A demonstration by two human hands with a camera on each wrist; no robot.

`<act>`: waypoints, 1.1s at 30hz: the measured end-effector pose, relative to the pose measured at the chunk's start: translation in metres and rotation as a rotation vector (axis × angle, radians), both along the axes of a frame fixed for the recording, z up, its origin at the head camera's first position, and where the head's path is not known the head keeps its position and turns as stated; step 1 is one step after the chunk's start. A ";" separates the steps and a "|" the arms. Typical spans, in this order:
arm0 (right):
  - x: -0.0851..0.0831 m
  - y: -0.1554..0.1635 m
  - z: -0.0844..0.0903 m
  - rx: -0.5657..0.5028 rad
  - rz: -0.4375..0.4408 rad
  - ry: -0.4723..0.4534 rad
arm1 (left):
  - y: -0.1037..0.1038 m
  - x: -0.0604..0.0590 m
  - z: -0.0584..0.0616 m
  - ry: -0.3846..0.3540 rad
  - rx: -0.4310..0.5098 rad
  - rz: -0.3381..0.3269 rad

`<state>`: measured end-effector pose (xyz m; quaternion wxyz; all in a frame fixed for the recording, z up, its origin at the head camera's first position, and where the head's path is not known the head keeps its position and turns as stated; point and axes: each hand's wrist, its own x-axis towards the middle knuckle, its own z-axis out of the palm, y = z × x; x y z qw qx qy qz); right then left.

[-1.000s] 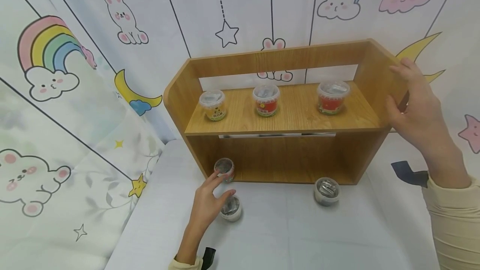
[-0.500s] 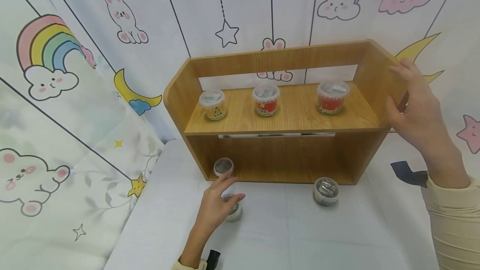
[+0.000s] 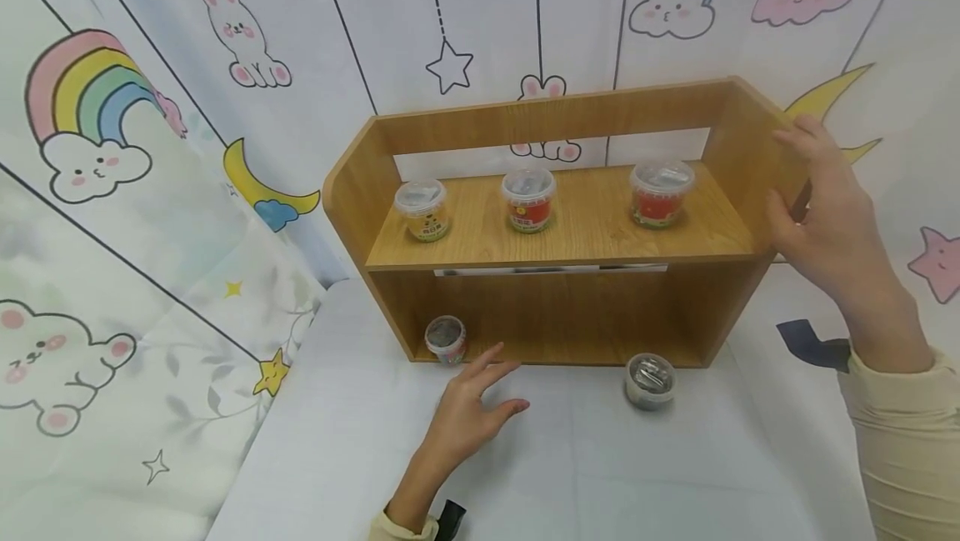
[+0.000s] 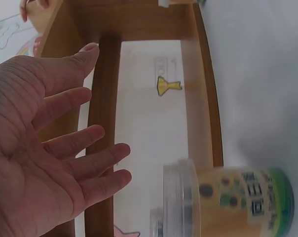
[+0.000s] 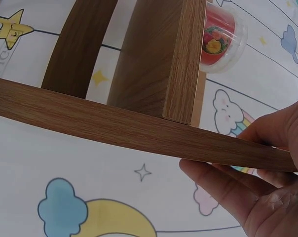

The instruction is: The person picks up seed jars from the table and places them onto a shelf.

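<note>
My left hand [image 3: 463,420] hovers over the table in front of the wooden shelf [image 3: 570,264], fingers spread and holding nothing. In the left wrist view, a tub with a yellow-orange label [image 4: 233,202] stands below the fingers; the hand hides it in the head view. A clear-lidded tub [image 3: 446,339] sits at the left end of the lower tier. My right hand [image 3: 832,207] grips the shelf's right side panel [image 5: 139,131], thumb on one face and fingers on the other.
On the upper tier stand a yellow-labelled tub [image 3: 423,210] and two red-labelled tubs, one in the middle [image 3: 529,201] and one at right [image 3: 660,194]. Another lidded tub [image 3: 649,381] is on the white table [image 3: 645,474], before the shelf's right front. A patterned curtain [image 3: 300,41] hangs behind.
The left hand has left the tub on the lower tier and moved right, covering the front-left table tub in the head view. The right hand keeps its grip on the panel.
</note>
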<state>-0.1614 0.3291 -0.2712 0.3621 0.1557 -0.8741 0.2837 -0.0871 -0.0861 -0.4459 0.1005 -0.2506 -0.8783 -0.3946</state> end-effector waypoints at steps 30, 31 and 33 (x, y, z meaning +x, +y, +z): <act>0.001 0.000 0.002 0.014 -0.005 -0.009 | 0.097 -0.024 -0.016 0.031 -0.040 -0.274; 0.002 0.000 0.002 0.013 -0.010 -0.016 | 0.100 -0.025 -0.017 0.036 -0.040 -0.279; 0.002 -0.001 0.002 0.008 -0.010 -0.026 | 0.107 -0.027 -0.018 0.044 -0.040 -0.292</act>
